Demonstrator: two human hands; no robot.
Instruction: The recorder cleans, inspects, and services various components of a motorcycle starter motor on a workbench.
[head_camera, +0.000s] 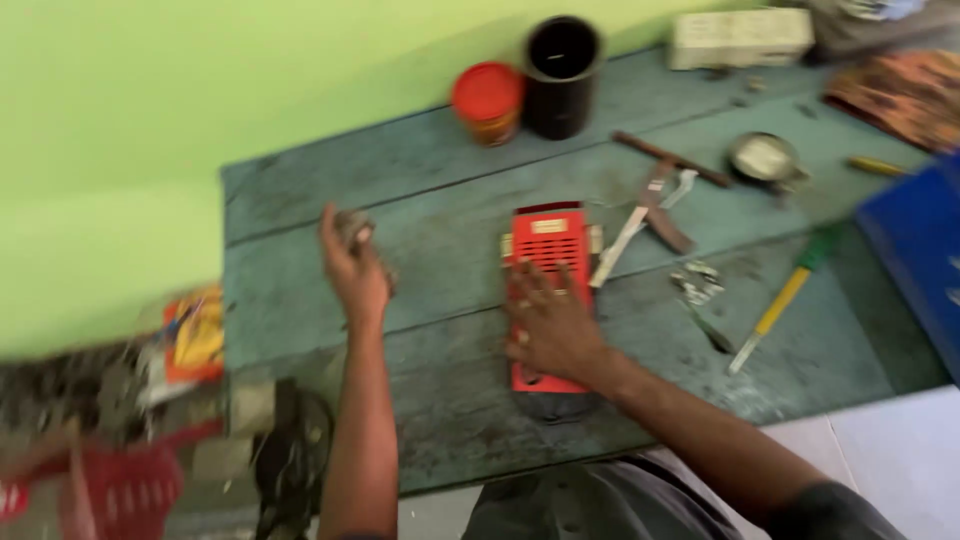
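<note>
A worn blue-green wooden table (420, 160) stood against a light green wall (150, 100). At its middle lay a red slatted appliance casing (548, 245), long side running away from the person. The right hand (550, 325) lay flat on the near half of that casing, fingers spread and closed around nothing. The left hand (355, 265) was raised above the table, well to the left of the casing, fingers pinched on a small grey object (352, 228), possibly a metal part; blur hid its shape. A black cylinder (562, 75) and a red-lidded jar (488, 100) stood at the far edge. A yellow-handled screwdriver (775, 310) lay to the right.
</note>
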